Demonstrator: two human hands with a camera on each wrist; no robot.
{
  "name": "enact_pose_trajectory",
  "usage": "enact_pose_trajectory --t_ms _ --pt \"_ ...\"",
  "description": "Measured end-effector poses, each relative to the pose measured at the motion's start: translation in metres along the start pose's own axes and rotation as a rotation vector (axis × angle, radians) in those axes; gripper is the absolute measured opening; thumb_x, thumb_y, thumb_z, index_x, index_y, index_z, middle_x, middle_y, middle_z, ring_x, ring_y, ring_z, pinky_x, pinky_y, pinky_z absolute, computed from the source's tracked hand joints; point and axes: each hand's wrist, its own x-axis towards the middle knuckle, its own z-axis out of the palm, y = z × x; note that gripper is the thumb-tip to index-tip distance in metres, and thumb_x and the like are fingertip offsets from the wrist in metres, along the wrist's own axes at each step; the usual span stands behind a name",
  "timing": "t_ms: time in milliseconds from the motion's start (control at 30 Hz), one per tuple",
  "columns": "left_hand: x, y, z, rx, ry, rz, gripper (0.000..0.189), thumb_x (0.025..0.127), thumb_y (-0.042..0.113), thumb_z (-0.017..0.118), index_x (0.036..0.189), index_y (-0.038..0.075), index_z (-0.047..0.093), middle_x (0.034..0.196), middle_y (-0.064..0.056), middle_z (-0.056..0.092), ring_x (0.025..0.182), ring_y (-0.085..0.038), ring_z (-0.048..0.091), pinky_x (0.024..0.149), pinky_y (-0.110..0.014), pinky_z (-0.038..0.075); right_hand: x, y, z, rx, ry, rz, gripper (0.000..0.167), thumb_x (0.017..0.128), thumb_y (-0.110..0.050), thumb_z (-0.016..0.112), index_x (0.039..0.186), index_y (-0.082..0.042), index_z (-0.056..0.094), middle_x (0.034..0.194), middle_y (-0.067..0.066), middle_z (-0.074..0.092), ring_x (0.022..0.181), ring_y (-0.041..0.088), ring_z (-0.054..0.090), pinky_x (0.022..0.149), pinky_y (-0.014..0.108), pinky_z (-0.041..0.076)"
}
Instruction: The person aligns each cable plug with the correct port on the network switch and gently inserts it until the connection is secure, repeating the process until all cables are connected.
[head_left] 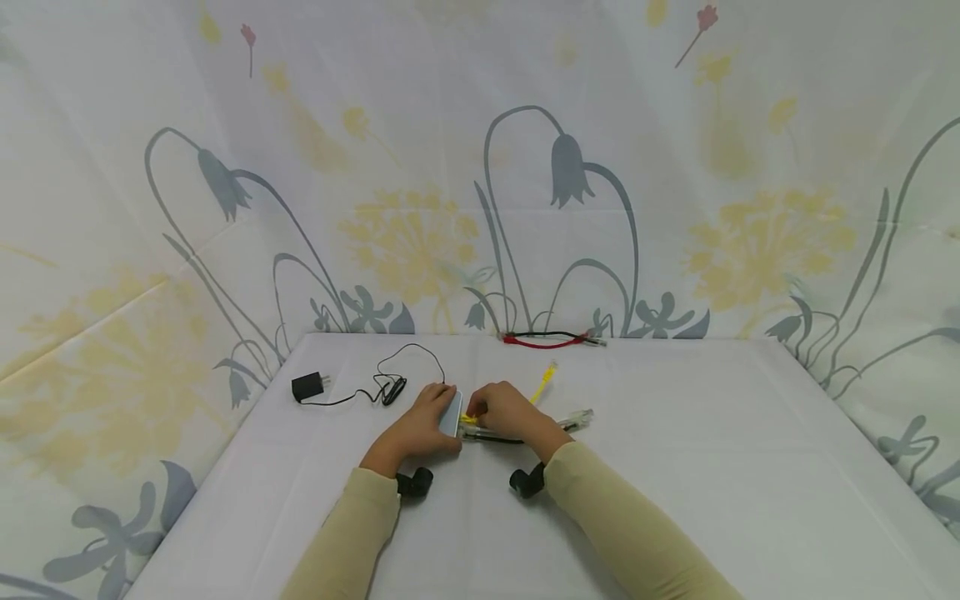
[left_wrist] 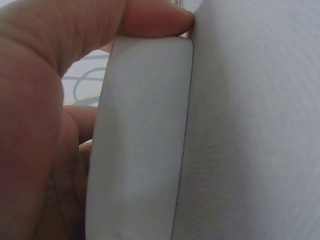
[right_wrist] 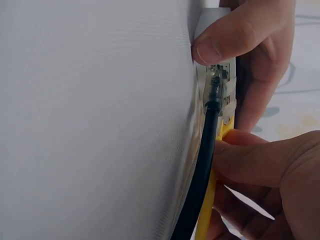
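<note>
A small white network switch (head_left: 452, 414) sits on the table, and my left hand (head_left: 423, 425) grips it by its two ends. In the left wrist view its smooth long side (left_wrist: 142, 135) faces the camera, with a finger across the top end. My right hand (head_left: 510, 410) pinches the yellow network cable (right_wrist: 206, 212) close to the switch's row of ports. Whether the yellow plug is seated is hidden by my fingers. Beside it, a black network cable (right_wrist: 200, 180) has its clear plug (right_wrist: 215, 82) at a port. The yellow cable's other end (head_left: 550, 371) points away beyond my right hand.
A black power adapter (head_left: 307, 386) lies at the left, its thin cord (head_left: 392, 389) bundled and running toward the switch. Red (head_left: 547, 345) and black cables lie along the table's back edge, against the patterned cloth. Clear plugs (head_left: 579, 419) lie right of my right hand.
</note>
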Motion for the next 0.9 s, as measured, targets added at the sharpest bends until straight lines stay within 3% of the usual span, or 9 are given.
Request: enact_pose_trajectory --t_ms 200,433,633,900 --pt "-0.001 0.0 0.0 0.012 -0.015 -0.017 0.098 0.07 0.03 0.075 0.154 0.008 0.027 0.159 -0.009 0.025 0.15 -0.029 0.015 0.114 -0.048 0.03 -0.002 -0.001 -0.001 -0.009 0.003 0.007 0.013 0.089 -0.009 0.065 0.093 -0.016 0.075 0.095 -0.003 0.072 0.098 0.018 0.063 0.09 0.037 0.05" --pt "-0.001 0.002 -0.001 0.013 -0.015 -0.025 0.097 0.071 0.03 0.074 0.154 0.009 0.028 0.159 -0.009 0.025 0.15 -0.028 0.015 0.113 -0.048 0.031 -0.004 0.003 -0.005 0.013 -0.016 -0.005 0.013 0.089 -0.01 0.066 0.095 -0.016 0.076 0.092 -0.003 0.072 0.088 0.014 0.063 0.083 0.034 0.051" --pt "-0.002 0.002 -0.001 0.014 -0.008 -0.026 0.097 0.071 0.029 0.074 0.153 0.009 0.028 0.159 -0.01 0.026 0.15 -0.029 0.014 0.114 -0.047 0.03 -0.006 0.009 -0.009 0.025 -0.058 0.014 0.012 0.091 -0.017 0.064 0.094 -0.017 0.075 0.094 -0.006 0.071 0.094 0.013 0.062 0.087 0.035 0.05" --pt "-0.003 0.002 0.0 0.009 -0.009 -0.026 0.097 0.07 0.029 0.073 0.153 0.009 0.028 0.159 -0.009 0.025 0.15 -0.029 0.012 0.114 -0.048 0.029 -0.003 0.017 -0.016 0.038 -0.089 0.046 0.013 0.093 -0.022 0.061 0.091 -0.019 0.074 0.09 -0.008 0.069 0.087 0.01 0.058 0.087 0.035 0.049"
